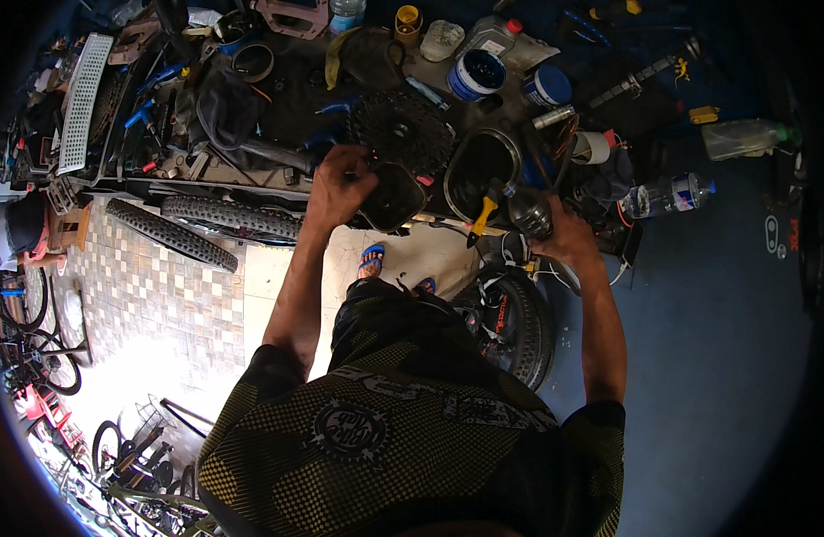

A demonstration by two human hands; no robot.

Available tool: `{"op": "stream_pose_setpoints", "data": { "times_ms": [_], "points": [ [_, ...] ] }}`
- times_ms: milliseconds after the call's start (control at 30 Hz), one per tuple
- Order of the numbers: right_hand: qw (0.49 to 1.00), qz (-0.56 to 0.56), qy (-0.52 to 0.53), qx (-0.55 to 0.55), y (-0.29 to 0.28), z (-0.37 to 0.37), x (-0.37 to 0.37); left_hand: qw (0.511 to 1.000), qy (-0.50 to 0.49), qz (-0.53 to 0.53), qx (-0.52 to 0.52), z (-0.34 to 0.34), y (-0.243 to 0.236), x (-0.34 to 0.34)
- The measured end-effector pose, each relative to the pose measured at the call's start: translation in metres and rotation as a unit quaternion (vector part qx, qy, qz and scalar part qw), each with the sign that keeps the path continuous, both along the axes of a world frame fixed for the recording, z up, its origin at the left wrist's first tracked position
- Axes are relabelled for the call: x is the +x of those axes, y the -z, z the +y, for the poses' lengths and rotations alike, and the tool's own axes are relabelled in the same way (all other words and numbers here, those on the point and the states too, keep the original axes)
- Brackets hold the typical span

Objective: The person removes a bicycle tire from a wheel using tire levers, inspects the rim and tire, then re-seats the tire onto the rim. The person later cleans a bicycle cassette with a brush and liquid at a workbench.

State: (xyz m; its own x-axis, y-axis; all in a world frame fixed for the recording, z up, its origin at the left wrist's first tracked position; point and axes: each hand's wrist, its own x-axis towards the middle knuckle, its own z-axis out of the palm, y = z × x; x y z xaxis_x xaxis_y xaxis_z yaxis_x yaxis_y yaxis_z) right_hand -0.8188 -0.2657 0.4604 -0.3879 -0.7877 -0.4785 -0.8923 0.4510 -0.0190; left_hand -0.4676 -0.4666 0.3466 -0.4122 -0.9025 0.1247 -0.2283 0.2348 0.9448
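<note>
My left hand [342, 186] is closed in a pinch at the bench's near edge. Whatever its fingertips hold, if anything, is too small to make out. Right beside it is a dark square container [396, 199] with an open top. Behind that lies a black toothed bicycle cassette [403, 132]. My right hand [566, 234] is wrapped round a small clear plastic bottle [528, 213], tilted with its neck toward the bench. Just left of the bottle is a yellow-and-black tool [486, 213], by the rim of a large round dark tub [510, 152].
Tools, blue-and-white tubs [476, 75], a grey jug [492, 38] and rags crowd the bench. A water bottle [671, 195] lies at the right. Loose tyres [170, 234] stand below the bench at the left; a bicycle wheel [528, 331] is near my right leg. Several bicycles [135, 465] stand lower left.
</note>
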Motion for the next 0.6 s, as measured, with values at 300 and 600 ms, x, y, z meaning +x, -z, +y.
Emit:
{"op": "stream_pose_setpoints", "data": {
  "times_ms": [300, 600],
  "points": [
    [1.0, -0.008, 0.0, -0.002, -0.0008, -0.0007, -0.0008, 1.0, 0.01, -0.011, 0.001, -0.0003, -0.0009, 0.0007],
    [1.0, -0.01, -0.001, -0.007, -0.001, -0.0001, -0.001, 1.0, 0.009, -0.013, 0.001, -0.0003, -0.0017, 0.0008]
  ]
}}
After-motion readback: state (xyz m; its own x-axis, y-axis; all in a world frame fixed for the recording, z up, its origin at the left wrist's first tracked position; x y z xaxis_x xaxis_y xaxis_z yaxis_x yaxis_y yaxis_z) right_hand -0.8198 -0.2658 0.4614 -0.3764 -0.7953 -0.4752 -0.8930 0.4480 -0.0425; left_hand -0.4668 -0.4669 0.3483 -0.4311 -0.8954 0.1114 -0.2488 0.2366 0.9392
